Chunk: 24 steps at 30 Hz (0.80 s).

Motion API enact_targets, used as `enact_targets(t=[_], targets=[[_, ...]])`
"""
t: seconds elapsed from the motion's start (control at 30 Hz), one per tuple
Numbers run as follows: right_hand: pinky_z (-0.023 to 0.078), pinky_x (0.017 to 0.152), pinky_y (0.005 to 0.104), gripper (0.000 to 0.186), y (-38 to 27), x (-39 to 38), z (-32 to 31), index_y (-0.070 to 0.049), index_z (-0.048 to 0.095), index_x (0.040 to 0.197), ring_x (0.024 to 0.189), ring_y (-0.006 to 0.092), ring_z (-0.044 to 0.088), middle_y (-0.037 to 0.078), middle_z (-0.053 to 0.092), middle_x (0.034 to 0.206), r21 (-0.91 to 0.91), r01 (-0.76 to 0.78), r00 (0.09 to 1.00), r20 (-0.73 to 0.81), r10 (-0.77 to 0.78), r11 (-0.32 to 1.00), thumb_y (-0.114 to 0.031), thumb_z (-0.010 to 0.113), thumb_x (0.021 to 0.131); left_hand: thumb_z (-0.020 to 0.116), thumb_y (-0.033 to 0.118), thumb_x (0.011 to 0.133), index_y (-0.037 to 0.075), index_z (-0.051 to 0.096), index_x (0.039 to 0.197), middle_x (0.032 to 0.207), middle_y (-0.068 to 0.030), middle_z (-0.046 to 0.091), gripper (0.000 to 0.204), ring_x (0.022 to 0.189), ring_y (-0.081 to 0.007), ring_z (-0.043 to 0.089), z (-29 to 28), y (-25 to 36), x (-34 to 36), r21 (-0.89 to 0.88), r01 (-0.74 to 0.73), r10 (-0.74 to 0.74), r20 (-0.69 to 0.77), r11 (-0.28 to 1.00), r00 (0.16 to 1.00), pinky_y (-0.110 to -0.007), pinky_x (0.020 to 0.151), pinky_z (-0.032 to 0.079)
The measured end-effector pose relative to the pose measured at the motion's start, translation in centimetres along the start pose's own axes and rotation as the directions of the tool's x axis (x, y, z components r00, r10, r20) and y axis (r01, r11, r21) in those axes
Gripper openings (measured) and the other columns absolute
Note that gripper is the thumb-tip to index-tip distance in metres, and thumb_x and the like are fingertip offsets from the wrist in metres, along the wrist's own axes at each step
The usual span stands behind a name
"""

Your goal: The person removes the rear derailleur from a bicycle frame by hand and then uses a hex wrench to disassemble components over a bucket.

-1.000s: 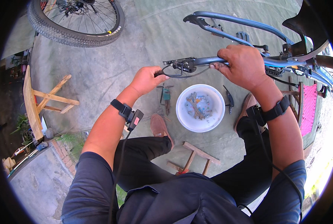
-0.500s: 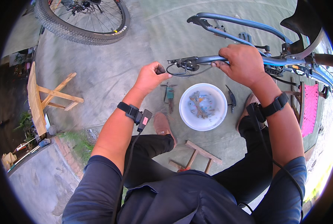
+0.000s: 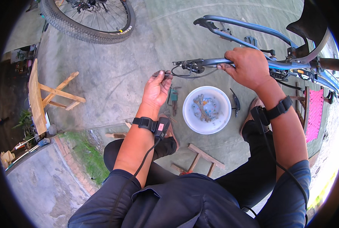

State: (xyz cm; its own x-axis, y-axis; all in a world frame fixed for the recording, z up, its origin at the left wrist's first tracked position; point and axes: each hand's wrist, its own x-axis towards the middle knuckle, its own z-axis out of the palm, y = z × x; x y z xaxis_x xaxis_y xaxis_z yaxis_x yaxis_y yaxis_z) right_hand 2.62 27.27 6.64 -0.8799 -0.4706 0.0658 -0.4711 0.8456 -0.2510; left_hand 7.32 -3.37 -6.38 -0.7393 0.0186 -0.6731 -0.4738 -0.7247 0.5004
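Note:
A blue bicycle frame lies across the far right, and my right hand is wrapped round one of its rear tubes. The tube's end carries a dark mechanism that looks like a derailleur, with a black cable looping below it. Beside that loop, my left hand is turned palm up, thumb and fingers pinched on what looks like a thin dark end of the cable. Closer to me stands a white basin holding wrenches and small metal parts.
Left of the basin lies a green hex key set; to its right, a dark folding tool. A wheel rests at the far left, above a wooden stool. Another small wooden piece is between my legs. A pink-topped seat stands at right.
My left hand has turned palm up and shifted slightly right, its forearm swinging inward. My right hand keeps its hold on the tube.

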Motion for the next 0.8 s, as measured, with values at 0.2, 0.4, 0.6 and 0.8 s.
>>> enact_targets(t=[0.2, 0.4, 0.6, 0.8], targets=[[0.045, 0.055, 0.0422, 0.033, 0.0, -0.1, 0.1, -0.009, 0.063, 0.074, 0.065, 0.0304, 0.06, 0.009, 0.06, 0.068, 0.0, -0.001, 1.0, 0.002, 0.001, 1.0, -0.041, 0.069, 0.08, 0.059, 0.01, 0.095, 0.004, 0.059, 0.098, 0.09, -0.0101, 0.068, 0.007, 0.08, -0.0225, 0.068, 0.5, -0.9, -0.3, 0.058, -0.02, 0.02, -0.013, 0.998, 1.0, -0.027, 0.069, 0.059], [0.045, 0.055, 0.042, 0.032, 0.0, -0.3, 0.5, -0.01, 0.063, 0.074, 0.064, 0.0301, 0.06, 0.008, 0.06, 0.068, -0.006, -0.004, 1.0, 0.006, 0.004, 1.0, -0.041, 0.069, 0.08, 0.057, 0.012, 0.096, 0.004, 0.057, 0.099, 0.088, -0.0081, 0.066, 0.009, 0.079, -0.0202, 0.068, 1.6, -1.2, 0.0, 0.164, -0.128, 0.144, -0.089, 0.978, 0.986, -0.027, 0.066, 0.058], [0.045, 0.053, 0.0415, 0.031, -0.2, -0.2, 0.3, -0.01, 0.063, 0.074, 0.062, 0.0298, 0.06, 0.007, 0.06, 0.066, -0.019, -0.001, 1.0, -0.009, 0.001, 1.0, -0.04, 0.07, 0.079, 0.057, 0.012, 0.096, 0.004, 0.055, 0.099, 0.087, -0.007, 0.064, 0.009, 0.077, -0.0186, 0.067, 2.2, -1.4, -0.8, 0.234, -0.241, 0.261, -0.058, 0.942, 0.964, -0.026, 0.065, 0.056], [0.045, 0.052, 0.0412, 0.031, 0.1, -0.3, 0.5, -0.01, 0.063, 0.073, 0.061, 0.0297, 0.06, 0.007, 0.06, 0.065, -0.022, 0.01, 0.999, -0.045, -0.011, 1.0, -0.04, 0.07, 0.079, 0.058, 0.01, 0.096, 0.004, 0.054, 0.098, 0.089, -0.0062, 0.063, 0.008, 0.077, -0.0169, 0.066, 4.7, -2.1, -3.1, 0.438, -0.424, 0.459, 0.028, 0.793, 0.888, -0.028, 0.068, 0.055]])
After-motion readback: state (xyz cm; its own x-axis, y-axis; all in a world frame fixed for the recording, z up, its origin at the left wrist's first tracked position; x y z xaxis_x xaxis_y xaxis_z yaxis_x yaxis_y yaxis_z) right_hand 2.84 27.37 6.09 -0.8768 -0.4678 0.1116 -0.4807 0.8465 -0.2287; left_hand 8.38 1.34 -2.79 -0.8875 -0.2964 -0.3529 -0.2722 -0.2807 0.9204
